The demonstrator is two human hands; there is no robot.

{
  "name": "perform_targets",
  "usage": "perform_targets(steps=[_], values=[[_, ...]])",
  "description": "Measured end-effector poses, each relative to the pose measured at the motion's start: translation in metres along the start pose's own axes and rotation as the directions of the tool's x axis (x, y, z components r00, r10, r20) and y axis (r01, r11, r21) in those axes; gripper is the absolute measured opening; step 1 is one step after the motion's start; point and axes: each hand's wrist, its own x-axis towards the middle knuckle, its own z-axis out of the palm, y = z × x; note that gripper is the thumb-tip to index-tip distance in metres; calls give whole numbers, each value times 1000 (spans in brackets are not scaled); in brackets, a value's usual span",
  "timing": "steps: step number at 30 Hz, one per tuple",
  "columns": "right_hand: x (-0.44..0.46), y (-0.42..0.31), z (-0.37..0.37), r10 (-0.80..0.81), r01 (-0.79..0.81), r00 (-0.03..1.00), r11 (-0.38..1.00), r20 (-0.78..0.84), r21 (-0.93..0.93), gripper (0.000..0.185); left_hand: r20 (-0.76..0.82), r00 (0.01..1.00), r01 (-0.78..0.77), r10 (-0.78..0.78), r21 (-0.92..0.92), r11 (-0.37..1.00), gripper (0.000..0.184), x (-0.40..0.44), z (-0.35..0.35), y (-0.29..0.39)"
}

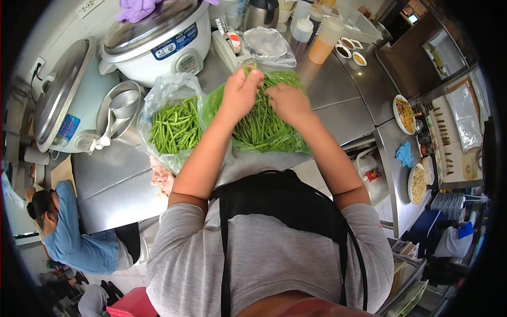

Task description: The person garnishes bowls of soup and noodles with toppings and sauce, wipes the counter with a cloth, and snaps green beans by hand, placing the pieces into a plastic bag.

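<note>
Long green beans [259, 124] lie in an open green plastic bag [296, 140] on the steel counter. Over the bag's left part, my left hand [242, 91] is closed, with green bean tips showing above its fingers. My right hand [288, 103] is just to its right, over the beans, fingers bent and pressed together; what they hold, if anything, is too small to make out. To the left stands a clear plastic bag [145, 124] filled with short cut bean pieces [174, 126].
Two large rice cookers [153, 45] [74, 95] and a metal pot [129, 132] stand left. Squeeze bottles [326, 39] and small sauce bowls [359, 59] are behind. A pink cloth [161, 177] lies near the front edge. Another person [79, 232] is at lower left.
</note>
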Motion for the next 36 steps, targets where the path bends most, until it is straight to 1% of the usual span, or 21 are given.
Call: perform_targets(steps=[1,4,5,7,10,13,14,16,17,18,19,20,23,25,28,30,31,32,33,34,36], values=[[-3,2,7,-119,117,992,992,-43,-53,11,-32,994,98,-102,-109,989,16,1,-3,-3],[-6,6,14,-268,257,955,962,-124,-97,6,53,910,414,-412,-70,907,17,1,-17,-9],[-6,6,11,-260,249,960,963,-105,-105,5,70,945,310,-320,126,942,18,-1,-17,-12],[-1,6,1,-246,236,967,964,-69,-123,6,156,977,50,-144,487,872,20,-5,-17,-17],[6,3,-16,-247,236,947,969,-205,-79,5,302,909,24,-288,651,759,23,-8,-20,-20],[9,-1,-24,-181,215,922,975,-343,64,7,260,934,41,-245,604,796,17,-7,-12,-5],[10,-3,-26,-40,146,950,934,-311,325,5,240,939,61,-248,591,804,17,-5,-9,3],[11,-8,-29,191,-17,971,654,-144,756,3,226,963,38,-145,418,908,15,-3,-4,9],[12,-8,-28,222,-24,971,467,-91,884,4,210,973,21,-94,325,945,15,-2,-3,11],[12,-8,-27,238,-31,971,255,-32,967,5,225,972,-10,-69,332,943,14,0,-2,13],[13,-8,-26,240,-39,970,30,31,999,7,239,970,-40,-45,338,940,14,3,-3,15],[14,-6,-25,220,-33,975,-41,42,999,7,253,967,-70,-21,343,937,14,5,-3,17],[13,-2,-27,160,-24,985,-267,69,963,8,292,954,-10,-68,257,966,14,6,-1,26],[13,-2,-28,124,-21,989,-429,82,903,7,306,932,163,-192,120,979,14,7,3,33],[15,-9,-27,222,102,975,-360,-21,928,8,372,852,400,-369,-8,916,16,13,1,33],[15,-8,-33,221,135,963,102,-155,986,7,410,794,511,-448,-53,858,17,15,-5,31],[15,-7,-38,196,145,956,330,-219,933,7,422,774,548,-473,-71,833,18,15,-8,30],[16,-5,-44,86,275,908,617,-411,738,8,434,753,583,-495,-89,808,19,15,-12,30],[18,-2,-49,-78,366,834,819,-546,441,11,455,737,605,-501,-112,788,19,16,-15,29],[18,-1,-54,-275,405,747,910,-606,86,14,476,720,628,-506,-134,767,19,17,-18,27],[18,-1,-60,-346,420,755,907,-557,6,13,550,684,661,-480,-188,726,20,19,-24,20]])
